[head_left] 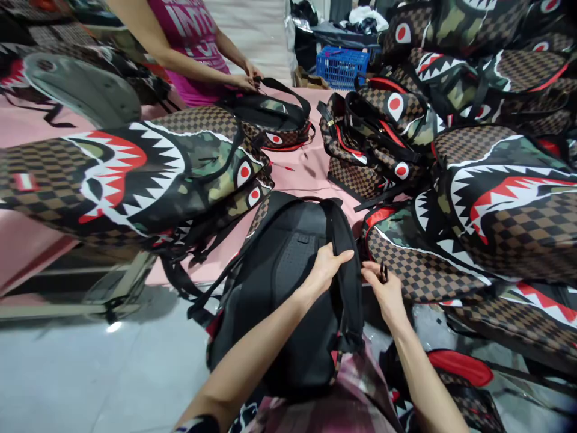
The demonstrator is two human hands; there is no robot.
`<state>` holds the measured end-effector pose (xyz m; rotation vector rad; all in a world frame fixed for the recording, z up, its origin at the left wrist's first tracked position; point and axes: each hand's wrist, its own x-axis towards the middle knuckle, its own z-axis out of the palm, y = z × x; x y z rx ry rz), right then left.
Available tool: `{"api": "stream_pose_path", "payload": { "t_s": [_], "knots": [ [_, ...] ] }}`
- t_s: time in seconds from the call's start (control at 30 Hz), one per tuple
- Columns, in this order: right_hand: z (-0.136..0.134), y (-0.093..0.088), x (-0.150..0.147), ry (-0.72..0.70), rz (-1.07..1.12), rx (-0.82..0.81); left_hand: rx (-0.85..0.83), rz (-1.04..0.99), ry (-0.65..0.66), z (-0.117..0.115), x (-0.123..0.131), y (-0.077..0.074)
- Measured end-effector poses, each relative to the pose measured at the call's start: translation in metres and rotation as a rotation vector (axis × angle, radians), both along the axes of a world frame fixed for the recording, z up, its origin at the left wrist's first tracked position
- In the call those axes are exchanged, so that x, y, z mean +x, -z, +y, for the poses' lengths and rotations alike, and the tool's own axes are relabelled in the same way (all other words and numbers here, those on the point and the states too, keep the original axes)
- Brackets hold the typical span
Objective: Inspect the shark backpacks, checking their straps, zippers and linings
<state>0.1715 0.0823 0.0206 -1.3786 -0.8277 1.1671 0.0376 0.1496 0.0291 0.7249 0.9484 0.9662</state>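
A black backpack [288, 258] lies with its padded back panel up, between my body and the pink table. My left hand [325, 270] is closed on its right shoulder strap [349, 282], with the thumb lying across the strap. Just right of that strap, my right hand [385, 294] is closed around small black thread snips [383, 272], whose two points stick up between the fingers. Its thumb and forefinger are close to the strap's outer edge. Whether they also pinch a thread is too small to tell.
Shark-mouth backpacks in brown check and camouflage lie at left [135, 174] and are piled at right [509, 204]. Across the pink table [302, 174], a person in a magenta shirt [193, 48] handles another backpack [270, 117]. A blue crate [341, 67] stands behind.
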Motion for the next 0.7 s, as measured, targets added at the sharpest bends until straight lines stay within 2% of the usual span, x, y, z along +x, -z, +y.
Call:
{"api": "stream_pose_path", "payload": {
  "t_s": [0.1,0.2,0.37,0.57,0.63,0.7],
  "knots": [
    [0.023,-0.009,0.000,-0.009,-0.139,0.007,0.028,0.048,-0.054,-0.002,0.005,0.005],
    [0.033,-0.005,-0.004,-0.043,-0.054,-0.042,0.041,0.102,-0.066,-0.001,0.005,0.009],
    [0.033,0.007,-0.003,-0.063,0.102,-0.098,0.058,0.171,-0.056,0.001,0.005,0.015],
    [0.031,0.012,-0.004,-0.019,-0.108,-0.014,0.070,0.226,-0.086,0.002,0.006,0.023],
    [0.032,0.014,-0.006,-0.027,-0.047,0.000,0.074,0.233,-0.087,0.002,0.005,0.025],
    [0.034,0.017,-0.008,-0.051,0.127,-0.032,0.070,0.243,-0.087,0.002,0.005,0.024]
  ]
}}
